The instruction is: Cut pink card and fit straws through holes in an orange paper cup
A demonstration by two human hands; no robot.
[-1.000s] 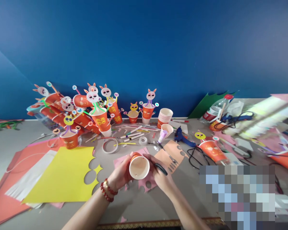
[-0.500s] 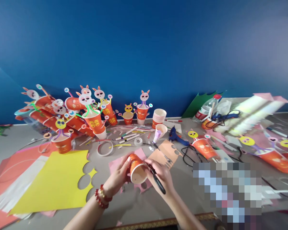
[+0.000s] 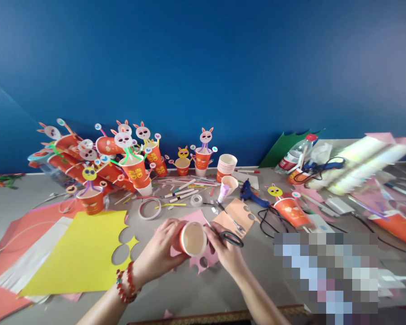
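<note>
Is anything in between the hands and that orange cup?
Nothing visible is. The left hand wraps the orange cup directly, with its open mouth facing the camera. The right hand touches the rim on the other side while holding black-handled scissors.

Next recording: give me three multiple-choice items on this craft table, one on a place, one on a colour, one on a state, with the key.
1. Where is the large yellow paper sheet with round cut-outs?
A. left of the hands
B. right of the hands
C. leaning on the wall

2. What colour is the glue gun on the grey table?
A. green
B. blue
C. white

3. How is the orange paper cup in the hands held?
A. upright
B. mouth down on the table
C. on its side, mouth toward the camera

Key: 1 A, it lies beyond the left hand. 2 B, its body is blue. 3 C, its pale inside shows between the left hand and the right hand, which holds black-handled scissors.
</note>
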